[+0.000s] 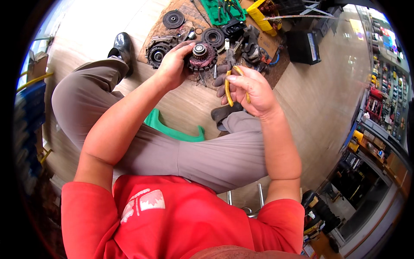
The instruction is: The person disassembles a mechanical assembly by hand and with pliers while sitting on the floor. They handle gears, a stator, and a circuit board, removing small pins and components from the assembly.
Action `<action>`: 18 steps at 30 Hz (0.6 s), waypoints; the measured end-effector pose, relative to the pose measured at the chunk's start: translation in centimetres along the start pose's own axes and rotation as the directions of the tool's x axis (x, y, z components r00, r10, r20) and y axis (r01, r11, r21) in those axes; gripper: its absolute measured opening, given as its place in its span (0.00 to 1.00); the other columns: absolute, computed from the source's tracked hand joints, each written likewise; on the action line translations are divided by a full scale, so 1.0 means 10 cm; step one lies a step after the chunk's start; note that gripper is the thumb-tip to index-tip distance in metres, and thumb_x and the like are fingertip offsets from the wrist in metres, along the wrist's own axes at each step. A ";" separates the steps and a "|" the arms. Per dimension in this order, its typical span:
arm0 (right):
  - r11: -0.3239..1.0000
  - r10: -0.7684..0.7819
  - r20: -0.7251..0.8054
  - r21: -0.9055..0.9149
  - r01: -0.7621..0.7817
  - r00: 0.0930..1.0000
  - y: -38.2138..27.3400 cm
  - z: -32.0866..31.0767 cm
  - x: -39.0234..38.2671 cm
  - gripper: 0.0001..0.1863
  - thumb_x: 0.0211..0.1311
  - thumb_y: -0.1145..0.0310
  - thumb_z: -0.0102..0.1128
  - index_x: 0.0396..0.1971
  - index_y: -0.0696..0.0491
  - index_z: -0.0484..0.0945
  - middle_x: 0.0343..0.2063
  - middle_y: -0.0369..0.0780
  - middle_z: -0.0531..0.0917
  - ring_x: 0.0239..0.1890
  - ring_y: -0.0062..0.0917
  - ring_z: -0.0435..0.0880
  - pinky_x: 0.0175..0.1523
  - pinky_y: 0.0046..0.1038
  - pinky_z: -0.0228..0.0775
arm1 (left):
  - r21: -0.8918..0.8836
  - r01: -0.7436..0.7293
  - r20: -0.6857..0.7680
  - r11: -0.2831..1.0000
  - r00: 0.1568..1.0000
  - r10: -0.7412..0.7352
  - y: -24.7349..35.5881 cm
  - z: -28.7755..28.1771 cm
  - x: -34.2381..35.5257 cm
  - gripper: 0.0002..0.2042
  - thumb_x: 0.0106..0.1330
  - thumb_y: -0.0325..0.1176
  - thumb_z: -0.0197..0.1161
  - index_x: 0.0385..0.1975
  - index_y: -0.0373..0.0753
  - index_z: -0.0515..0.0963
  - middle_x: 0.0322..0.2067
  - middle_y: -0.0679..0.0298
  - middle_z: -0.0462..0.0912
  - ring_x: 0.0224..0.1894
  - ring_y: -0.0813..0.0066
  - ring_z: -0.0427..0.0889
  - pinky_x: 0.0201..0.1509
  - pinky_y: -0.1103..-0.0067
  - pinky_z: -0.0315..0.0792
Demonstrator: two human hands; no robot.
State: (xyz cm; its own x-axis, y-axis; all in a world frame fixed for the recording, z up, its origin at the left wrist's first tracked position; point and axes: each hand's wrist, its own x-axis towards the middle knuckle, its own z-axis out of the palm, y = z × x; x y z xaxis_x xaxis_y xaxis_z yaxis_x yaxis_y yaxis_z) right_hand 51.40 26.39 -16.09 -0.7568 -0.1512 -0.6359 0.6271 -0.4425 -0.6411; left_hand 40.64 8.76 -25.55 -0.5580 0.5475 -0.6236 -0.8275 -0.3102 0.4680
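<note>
My left hand [171, 65] grips a round rotor part [201, 56]; my right hand [250, 88], just right of it, is closed around yellow-handled pliers [229, 88].

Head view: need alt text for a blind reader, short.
Seen from above, a seated person in a red shirt holds a round motor part with coppery windings in the left hand and yellow-handled pliers in the right hand. More round black parts and a green tool tray lie on cardboard on the floor.
</note>
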 end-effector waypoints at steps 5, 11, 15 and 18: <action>0.986 0.167 0.047 -0.039 -0.165 0.985 0.08 0.08 0.02 0.13 0.65 0.70 0.52 0.45 0.62 0.70 0.36 0.48 0.81 0.33 0.34 0.85 0.33 0.33 0.80 | -0.001 -0.021 0.046 1.000 0.999 0.021 -0.01 -0.02 0.03 0.16 0.71 0.35 0.51 0.55 0.37 0.70 0.48 0.62 0.80 0.49 0.72 0.81 0.52 0.72 0.76; 0.985 0.170 0.035 -0.023 -0.169 0.985 0.13 0.07 0.03 0.13 0.66 0.68 0.53 0.42 0.62 0.70 0.33 0.46 0.80 0.30 0.35 0.84 0.30 0.35 0.81 | 0.044 -0.034 0.056 0.998 0.998 0.032 -0.03 0.01 0.00 0.16 0.72 0.35 0.49 0.55 0.34 0.69 0.47 0.60 0.80 0.48 0.71 0.81 0.51 0.72 0.77; 0.982 0.188 0.033 -0.009 -0.188 0.982 0.15 0.07 0.04 0.14 0.66 0.66 0.52 0.43 0.62 0.70 0.32 0.46 0.80 0.30 0.35 0.84 0.30 0.36 0.81 | 0.033 -0.038 0.048 0.999 0.998 0.037 -0.03 0.06 -0.04 0.16 0.72 0.34 0.49 0.55 0.34 0.69 0.46 0.59 0.80 0.47 0.70 0.81 0.50 0.73 0.78; 0.981 0.191 0.014 0.006 -0.192 0.981 0.13 0.06 0.04 0.14 0.67 0.66 0.52 0.44 0.61 0.70 0.33 0.46 0.80 0.30 0.35 0.84 0.30 0.36 0.80 | 0.005 -0.024 0.080 1.000 0.997 0.024 -0.03 0.04 -0.02 0.15 0.73 0.34 0.48 0.55 0.34 0.69 0.47 0.59 0.80 0.46 0.70 0.81 0.49 0.74 0.78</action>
State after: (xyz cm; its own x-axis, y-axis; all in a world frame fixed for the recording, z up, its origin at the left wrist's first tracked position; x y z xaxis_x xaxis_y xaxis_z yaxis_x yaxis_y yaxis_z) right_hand 51.84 25.21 -16.96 -0.6253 -0.2455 -0.7408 0.7593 -0.4108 -0.5048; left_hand 41.01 9.01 -25.30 -0.5705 0.6005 -0.5602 -0.8135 -0.3193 0.4861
